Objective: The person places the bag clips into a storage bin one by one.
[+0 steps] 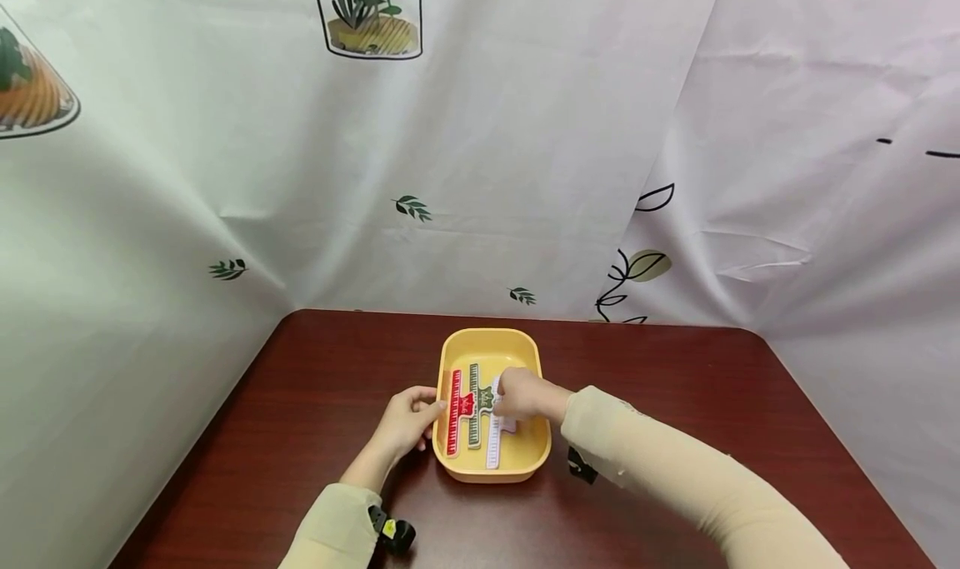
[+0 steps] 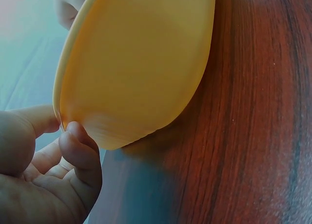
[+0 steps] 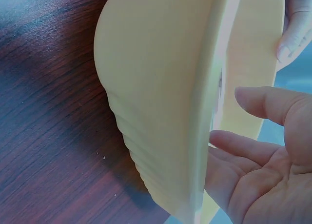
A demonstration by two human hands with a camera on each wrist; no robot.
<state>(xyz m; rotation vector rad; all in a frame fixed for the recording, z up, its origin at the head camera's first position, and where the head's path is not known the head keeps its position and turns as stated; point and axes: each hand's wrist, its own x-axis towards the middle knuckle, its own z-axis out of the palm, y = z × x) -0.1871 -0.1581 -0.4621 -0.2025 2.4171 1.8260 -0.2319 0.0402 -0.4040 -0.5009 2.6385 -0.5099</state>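
Observation:
A yellow plastic tray (image 1: 491,476) stands on the table. Inside it lie three flat ruler-like strips with side tabs: a red one (image 1: 453,436), a green one (image 1: 474,431) and a white one (image 1: 492,452). My left hand (image 1: 407,423) pinches the tray's left rim between thumb and fingers. Reaching over the right rim, my right hand (image 1: 521,394) is inside the tray above the white strip. Its thumb (image 3: 258,99) stands apart from the forefinger in the right wrist view. Whether its other fingertips touch the strip is hidden behind the rim.
The dark red-brown wooden table (image 1: 337,369) extends around the tray. White cloth (image 1: 465,177) printed with leaves and jars hangs behind and beside it. A black wrist camera (image 1: 393,531) is strapped over the left sleeve.

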